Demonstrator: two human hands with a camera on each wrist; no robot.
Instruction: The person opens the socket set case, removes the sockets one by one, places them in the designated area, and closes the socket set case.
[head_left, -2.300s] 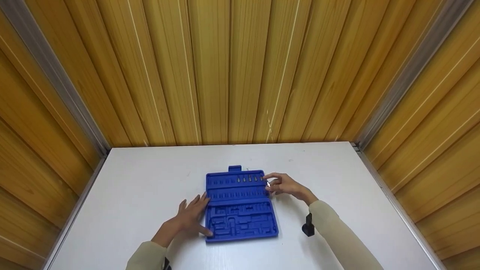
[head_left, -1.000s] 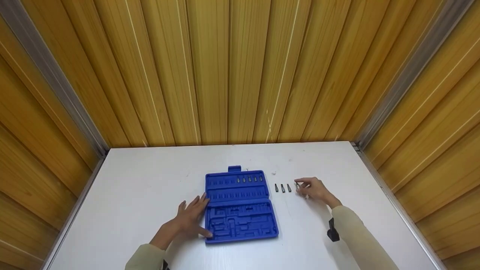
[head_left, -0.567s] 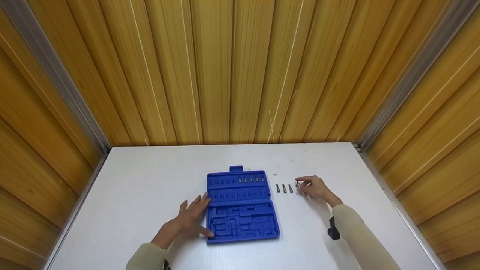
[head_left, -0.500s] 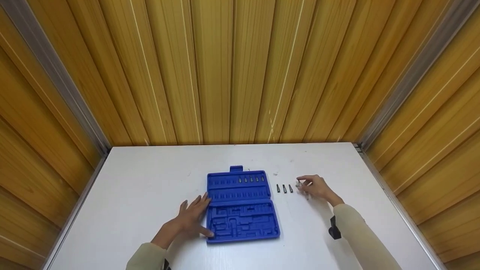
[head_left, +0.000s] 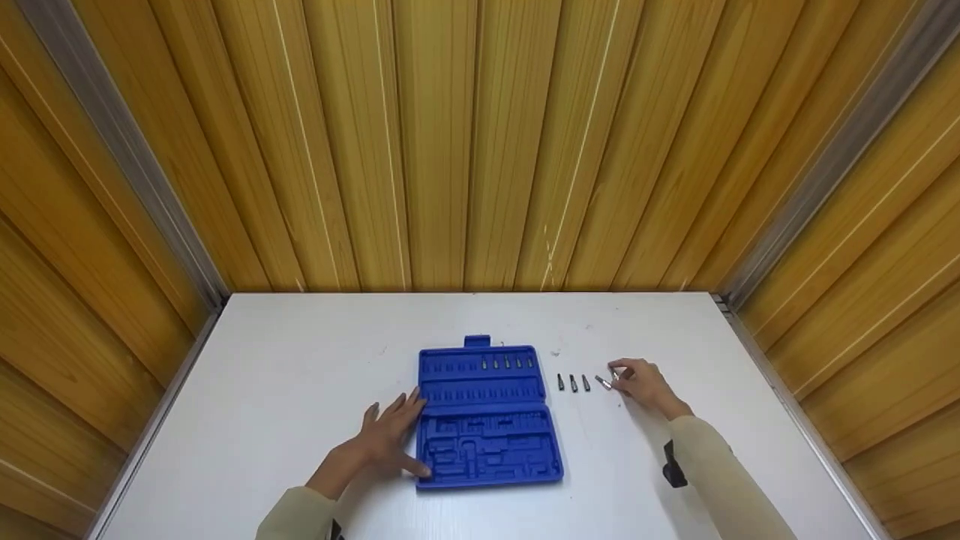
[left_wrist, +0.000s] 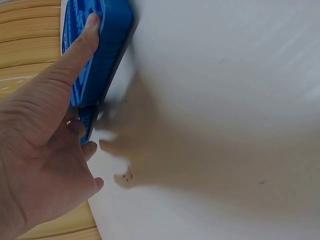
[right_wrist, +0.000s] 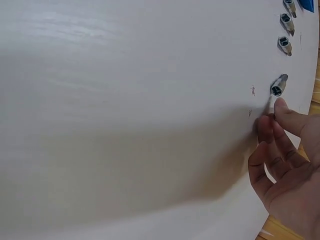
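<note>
While head view shows whole case (head_left: 489,451), right wrist shows socketed bits (right_wrist: 285,45).

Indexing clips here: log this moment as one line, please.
left hand: touching blue case; right hand: pinching small metal piece; table: four bits; case: open, five bits in far half

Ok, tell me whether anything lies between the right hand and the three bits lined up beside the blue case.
Yes: a slanted bit lies on the table between the right hand and the row of three bits, close to the thumb. Nothing else visible blocks that gap.
</note>
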